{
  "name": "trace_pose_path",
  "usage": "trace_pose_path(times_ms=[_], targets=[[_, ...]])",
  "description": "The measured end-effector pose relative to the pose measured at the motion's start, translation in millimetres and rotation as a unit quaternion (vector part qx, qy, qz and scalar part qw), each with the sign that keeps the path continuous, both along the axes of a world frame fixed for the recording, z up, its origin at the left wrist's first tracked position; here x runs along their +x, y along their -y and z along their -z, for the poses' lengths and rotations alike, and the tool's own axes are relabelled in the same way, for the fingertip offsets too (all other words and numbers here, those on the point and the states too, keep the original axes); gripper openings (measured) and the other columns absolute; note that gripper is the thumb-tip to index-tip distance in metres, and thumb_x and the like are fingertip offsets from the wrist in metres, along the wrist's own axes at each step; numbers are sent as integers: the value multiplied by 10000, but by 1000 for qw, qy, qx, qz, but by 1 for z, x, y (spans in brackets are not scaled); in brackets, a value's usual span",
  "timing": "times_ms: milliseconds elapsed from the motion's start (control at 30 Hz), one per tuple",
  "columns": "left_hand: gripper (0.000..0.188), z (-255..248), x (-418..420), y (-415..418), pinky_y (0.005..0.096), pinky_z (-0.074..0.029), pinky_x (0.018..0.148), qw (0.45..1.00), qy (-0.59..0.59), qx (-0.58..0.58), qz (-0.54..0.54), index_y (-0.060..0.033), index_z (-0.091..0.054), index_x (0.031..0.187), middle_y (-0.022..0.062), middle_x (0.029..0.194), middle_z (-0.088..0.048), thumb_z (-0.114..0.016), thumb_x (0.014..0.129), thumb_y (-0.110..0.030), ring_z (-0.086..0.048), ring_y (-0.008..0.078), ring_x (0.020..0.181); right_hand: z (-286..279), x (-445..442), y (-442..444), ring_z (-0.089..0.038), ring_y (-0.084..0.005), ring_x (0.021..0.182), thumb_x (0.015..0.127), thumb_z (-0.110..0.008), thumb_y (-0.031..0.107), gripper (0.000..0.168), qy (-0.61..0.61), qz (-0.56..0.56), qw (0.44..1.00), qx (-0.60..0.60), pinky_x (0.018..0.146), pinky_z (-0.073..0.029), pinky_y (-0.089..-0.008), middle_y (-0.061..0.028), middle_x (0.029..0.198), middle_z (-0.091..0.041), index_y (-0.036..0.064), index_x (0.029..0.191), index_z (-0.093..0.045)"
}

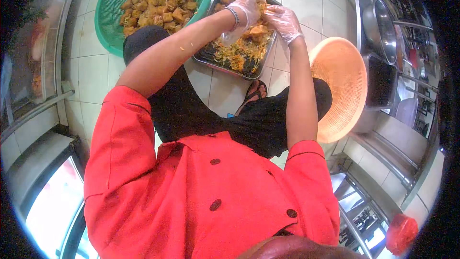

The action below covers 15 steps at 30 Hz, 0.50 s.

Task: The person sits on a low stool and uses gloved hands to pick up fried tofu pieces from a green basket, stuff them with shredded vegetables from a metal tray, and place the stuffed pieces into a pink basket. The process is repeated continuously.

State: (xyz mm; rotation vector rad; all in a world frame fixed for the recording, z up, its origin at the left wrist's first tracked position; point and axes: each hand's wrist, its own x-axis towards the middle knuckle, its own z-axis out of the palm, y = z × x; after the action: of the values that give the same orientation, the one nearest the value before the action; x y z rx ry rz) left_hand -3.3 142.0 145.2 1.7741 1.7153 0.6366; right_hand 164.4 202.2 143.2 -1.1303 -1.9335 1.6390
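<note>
My left hand (248, 11) and my right hand (285, 23), both in clear plastic gloves, meet over the far half of a metal tray (230, 67). Pinched between their fingers is a small fried tofu piece (264, 8) with shredded vegetable on it, partly hidden by the gloves. Below them in the tray lie shredded cabbage and carrot (239, 55), with more browned tofu pieces (259, 30) on top. Beyond my left forearm a green plastic basket (104, 25) holds many tofu pieces (161, 5), some showing shreds.
An orange plastic basket (339, 90) leans by my right knee. Metal shelving at the right carries a steel bowl (386, 30) and a dark tray (381, 81). A sandalled foot (256, 91) is on the tiled floor (224, 90) near the tray's close edge.
</note>
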Motion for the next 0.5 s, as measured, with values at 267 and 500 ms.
trace_pose_path(times_ms=[267,500], targets=[[478,71,0,-7,343,-438,982,996,-19,84,-6,-40,-590,1197,156,1216,-601,-620,787,-284,-576,285,1131,-18,-33,29,-629,-132,806,775,-695,123,194,181,125,954,203,737,-512,-280,-70,892,-681,14,924,-636],[339,17,-5,-9,363,-479,894,983,-180,22,36,-52,-622,1078,148,1048,-647,-614,788,-229,-617,292,1012,-17,-9,17,-652,-168,874,769,-664,117,318,10,40,988,149,785,-514,-291,-124,988,-692,13,1069,-643]])
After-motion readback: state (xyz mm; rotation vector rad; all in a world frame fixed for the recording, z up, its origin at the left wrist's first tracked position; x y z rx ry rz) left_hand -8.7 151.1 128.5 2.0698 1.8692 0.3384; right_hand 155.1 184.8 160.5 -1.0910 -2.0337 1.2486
